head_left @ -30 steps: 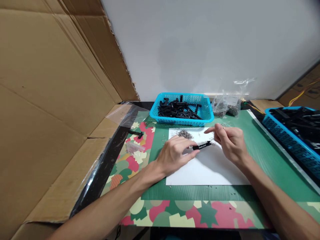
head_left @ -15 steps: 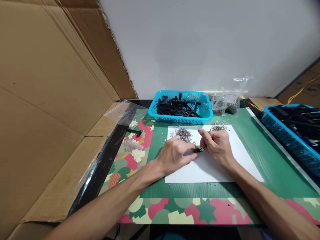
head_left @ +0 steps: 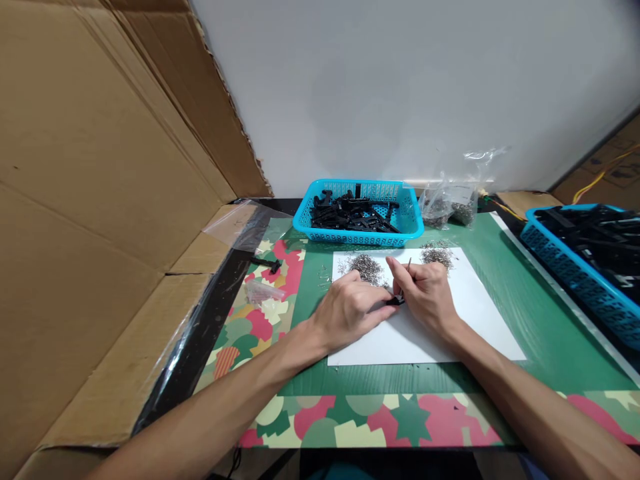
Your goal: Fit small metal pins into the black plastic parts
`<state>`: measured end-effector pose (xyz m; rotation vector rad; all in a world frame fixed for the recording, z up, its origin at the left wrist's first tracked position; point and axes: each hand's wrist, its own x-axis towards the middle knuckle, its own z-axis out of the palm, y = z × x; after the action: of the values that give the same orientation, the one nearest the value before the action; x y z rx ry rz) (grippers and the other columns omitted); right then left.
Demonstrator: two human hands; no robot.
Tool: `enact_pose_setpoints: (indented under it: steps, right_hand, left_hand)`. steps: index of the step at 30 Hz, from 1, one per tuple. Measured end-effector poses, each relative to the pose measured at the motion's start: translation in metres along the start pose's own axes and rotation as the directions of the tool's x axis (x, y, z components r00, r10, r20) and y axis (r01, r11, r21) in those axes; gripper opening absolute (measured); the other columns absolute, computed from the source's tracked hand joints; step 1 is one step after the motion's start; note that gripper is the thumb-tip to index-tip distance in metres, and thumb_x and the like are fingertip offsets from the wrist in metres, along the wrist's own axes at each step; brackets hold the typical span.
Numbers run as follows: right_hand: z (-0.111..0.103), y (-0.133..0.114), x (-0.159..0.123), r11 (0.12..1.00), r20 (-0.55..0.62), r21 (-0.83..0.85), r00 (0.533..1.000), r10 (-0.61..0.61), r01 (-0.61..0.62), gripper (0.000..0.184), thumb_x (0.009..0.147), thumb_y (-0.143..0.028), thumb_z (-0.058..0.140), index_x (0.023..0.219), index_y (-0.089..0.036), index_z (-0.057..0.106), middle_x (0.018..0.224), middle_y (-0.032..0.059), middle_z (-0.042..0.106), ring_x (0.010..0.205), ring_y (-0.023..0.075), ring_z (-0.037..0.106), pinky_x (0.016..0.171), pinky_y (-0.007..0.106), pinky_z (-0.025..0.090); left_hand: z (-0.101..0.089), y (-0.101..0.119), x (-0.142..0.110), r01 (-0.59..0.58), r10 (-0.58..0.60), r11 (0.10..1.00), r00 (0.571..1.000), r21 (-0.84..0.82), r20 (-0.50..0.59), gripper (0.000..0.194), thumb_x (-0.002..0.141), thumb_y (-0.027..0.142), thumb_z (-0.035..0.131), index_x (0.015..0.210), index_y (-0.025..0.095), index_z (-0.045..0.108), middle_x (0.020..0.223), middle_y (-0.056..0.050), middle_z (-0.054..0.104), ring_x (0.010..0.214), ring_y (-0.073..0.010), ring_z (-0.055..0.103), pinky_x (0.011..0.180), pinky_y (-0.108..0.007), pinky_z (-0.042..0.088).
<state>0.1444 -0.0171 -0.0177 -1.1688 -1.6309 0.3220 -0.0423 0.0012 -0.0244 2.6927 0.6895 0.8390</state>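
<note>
Between the fingertips of my left hand [head_left: 349,307] is a small black plastic part [head_left: 396,301], held low over the white sheet [head_left: 425,343]. Most of the part is hidden by the fingers. My right hand [head_left: 428,293] is closed on a slim metal tool [head_left: 409,265] that looks like tweezers. Its upper end sticks out above the fingers, and its lower end points down at the black part. Whether the tip touches the part I cannot tell. Behind the hands lie two heaps of tiny metal pieces, a left heap [head_left: 367,269] and a right heap [head_left: 437,256].
A blue basket [head_left: 357,238] of black parts stands at the back, with clear bags [head_left: 463,203] of metal pieces beside it. Another blue basket [head_left: 575,263] is on the right. One black part [head_left: 267,264] and a small plastic bag [head_left: 263,291] lie left. Cardboard [head_left: 100,200] walls the left side.
My right hand has shifted slightly left, closer to my left hand, and the tool stands more upright. More of the right heap shows. My left hand keeps its hold on the black part.
</note>
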Motion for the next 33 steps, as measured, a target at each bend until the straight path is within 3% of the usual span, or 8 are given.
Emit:
enact_pose_setpoints:
  steps: [7,14,23,26,29,33]
  right_hand:
    - [0.003,0.002,-0.001,0.998,-0.009,-0.048,0.999,-0.045,0.044,0.067,0.109,-0.045,0.052,0.047,-0.019,0.056,0.040,-0.0014,0.056,0.034,0.0075,0.049,0.043,0.021,0.035]
    - [0.006,0.006,-0.003,0.989,-0.015,-0.097,0.994,-0.111,0.109,0.067,0.111,-0.035,0.049,0.046,-0.019,0.048,0.039,-0.0017,0.053,0.033,0.0060,0.044,0.043,0.022,0.030]
    - [0.012,0.005,-0.006,0.978,-0.017,-0.183,0.995,-0.103,0.098,0.069,0.110,-0.037,0.045,0.044,-0.020,0.038,0.037,-0.0040,0.038,0.036,0.0055,0.027,0.043,0.027,0.021]
    - [0.013,0.002,-0.005,0.988,-0.036,-0.153,0.998,-0.042,0.036,0.069,0.109,-0.042,0.046,0.043,-0.021,0.043,0.038,-0.0023,0.043,0.036,0.0067,0.032,0.044,0.027,0.024]
    - [0.007,0.002,0.000,0.994,-0.158,-0.030,0.982,0.099,-0.105,0.071,0.108,-0.049,0.046,0.044,-0.021,0.053,0.039,-0.0006,0.049,0.036,0.0091,0.043,0.046,0.026,0.032]
    - [-0.007,0.010,0.011,0.944,-0.360,0.177,0.875,0.324,-0.277,0.075,0.105,-0.062,0.046,0.042,-0.022,0.054,0.037,-0.0005,0.047,0.037,0.0121,0.047,0.050,0.027,0.040]
  left_hand:
    - [0.003,-0.002,-0.002,0.164,-0.164,0.984,0.986,-0.073,0.005,0.013,0.090,0.032,0.081,0.092,0.020,0.081,0.072,-0.001,0.075,0.064,-0.0158,0.060,0.064,-0.030,0.041]
    - [0.001,-0.001,0.001,0.200,-0.201,0.968,0.980,-0.151,0.011,0.008,0.087,0.026,0.082,0.088,0.018,0.081,0.065,0.000,0.071,0.064,-0.0152,0.060,0.062,-0.027,0.043]
    - [-0.003,0.002,0.006,0.310,-0.300,0.898,0.950,-0.313,0.081,0.008,0.087,0.018,0.074,0.083,0.016,0.079,0.064,0.001,0.071,0.054,-0.0102,0.059,0.053,-0.023,0.041]
    - [-0.005,0.002,0.007,0.312,-0.303,0.902,0.950,-0.297,0.078,0.006,0.085,0.016,0.074,0.082,0.017,0.079,0.062,0.003,0.069,0.053,-0.0094,0.058,0.052,-0.022,0.041]
    - [-0.006,0.000,0.009,0.294,-0.305,0.920,0.952,-0.258,-0.003,0.005,0.086,0.022,0.078,0.089,0.019,0.080,0.067,0.002,0.072,0.055,-0.0098,0.059,0.052,-0.022,0.044]
    - [-0.010,0.000,0.011,0.250,-0.292,0.943,0.937,-0.219,-0.189,0.014,0.088,0.027,0.081,0.099,0.018,0.080,0.081,-0.001,0.079,0.056,-0.0099,0.062,0.058,-0.023,0.053]
